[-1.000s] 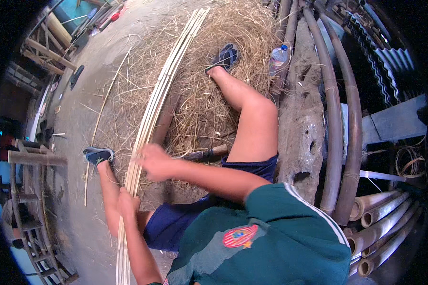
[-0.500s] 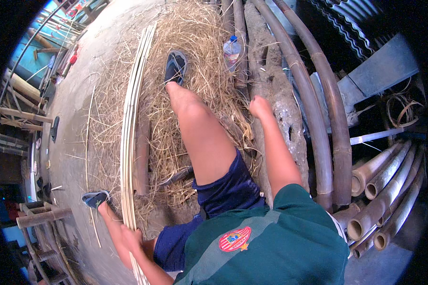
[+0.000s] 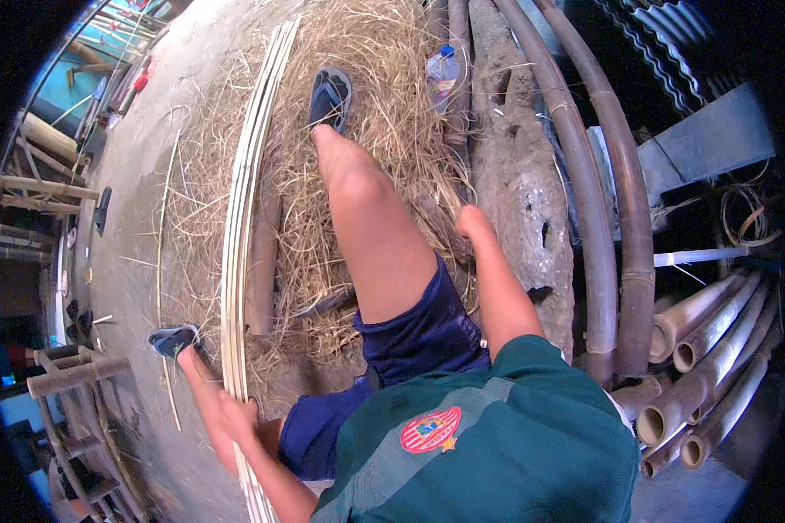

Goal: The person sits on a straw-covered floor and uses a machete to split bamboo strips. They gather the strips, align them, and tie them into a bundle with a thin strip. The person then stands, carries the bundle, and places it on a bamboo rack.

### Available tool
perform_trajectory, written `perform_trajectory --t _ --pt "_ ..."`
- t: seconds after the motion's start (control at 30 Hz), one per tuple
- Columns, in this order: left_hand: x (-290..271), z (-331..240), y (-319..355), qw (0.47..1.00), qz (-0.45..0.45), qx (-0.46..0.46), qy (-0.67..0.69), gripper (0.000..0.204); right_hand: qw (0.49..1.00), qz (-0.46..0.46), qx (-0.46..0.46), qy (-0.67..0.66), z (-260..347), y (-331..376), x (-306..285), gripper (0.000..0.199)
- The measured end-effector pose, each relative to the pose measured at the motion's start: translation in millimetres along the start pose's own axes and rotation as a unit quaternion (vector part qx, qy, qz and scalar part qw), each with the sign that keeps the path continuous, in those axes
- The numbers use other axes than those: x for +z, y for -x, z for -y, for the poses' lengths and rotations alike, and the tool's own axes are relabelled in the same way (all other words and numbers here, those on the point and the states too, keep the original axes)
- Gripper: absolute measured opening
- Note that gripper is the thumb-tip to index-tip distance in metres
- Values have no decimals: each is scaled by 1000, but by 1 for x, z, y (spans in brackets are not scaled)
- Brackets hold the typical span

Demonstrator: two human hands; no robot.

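Observation:
Long pale split bamboo strips (image 3: 237, 235) run in a bundle from the far straw down past my left side. My left hand (image 3: 238, 418) is closed around the near part of this bundle, beside my left shin. To the right of my raised knee, my right hand (image 3: 474, 223) makes a fist close to the weathered log (image 3: 536, 209). What that fist holds, if anything, is hidden. A dark blade-like tool (image 3: 325, 302) lies on the straw left of my right thigh, its end partly covered.
Loose straw-like shavings (image 3: 375, 78) spread ahead around my sandalled foot. A plastic bottle (image 3: 442, 80) with a blue cap stands by the log. Long bamboo poles (image 3: 584, 174) line the right, with cut bamboo tubes (image 3: 702, 383) stacked nearer. A wooden rack (image 3: 78, 379) is at left.
My right hand has come a little nearer to my body, beside the log. The left hand keeps its grip on the strips. The whole view has shifted slightly.

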State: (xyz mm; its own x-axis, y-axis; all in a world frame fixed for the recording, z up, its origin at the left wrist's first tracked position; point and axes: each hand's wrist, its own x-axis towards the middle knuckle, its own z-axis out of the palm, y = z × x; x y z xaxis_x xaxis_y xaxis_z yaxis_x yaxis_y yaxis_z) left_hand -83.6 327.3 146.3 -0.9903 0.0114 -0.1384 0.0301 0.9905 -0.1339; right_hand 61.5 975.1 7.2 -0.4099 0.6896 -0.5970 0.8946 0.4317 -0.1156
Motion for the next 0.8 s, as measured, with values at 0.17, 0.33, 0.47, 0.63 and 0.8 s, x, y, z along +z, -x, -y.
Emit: perform_trajectory --t 0.17,0.33,0.47,0.63,0.8 --pt "-7 -4 0 999 24 -6 20 45 977 -163 -85 -106 15 30 -80 40" --pt "-16 -9 4 999 19 -8 30 42 934 -307 -141 -116 38 90 -181 38" --pt "-20 -12 6 999 21 -13 47 39 892 -413 -164 -87 70 142 -246 41" --pt "-23 -16 6 997 25 -28 68 38 725 -555 -333 -234 113 193 -278 31" --pt "-29 -14 10 994 38 -43 96 34 722 -303 -468 -411 184 233 -240 17"
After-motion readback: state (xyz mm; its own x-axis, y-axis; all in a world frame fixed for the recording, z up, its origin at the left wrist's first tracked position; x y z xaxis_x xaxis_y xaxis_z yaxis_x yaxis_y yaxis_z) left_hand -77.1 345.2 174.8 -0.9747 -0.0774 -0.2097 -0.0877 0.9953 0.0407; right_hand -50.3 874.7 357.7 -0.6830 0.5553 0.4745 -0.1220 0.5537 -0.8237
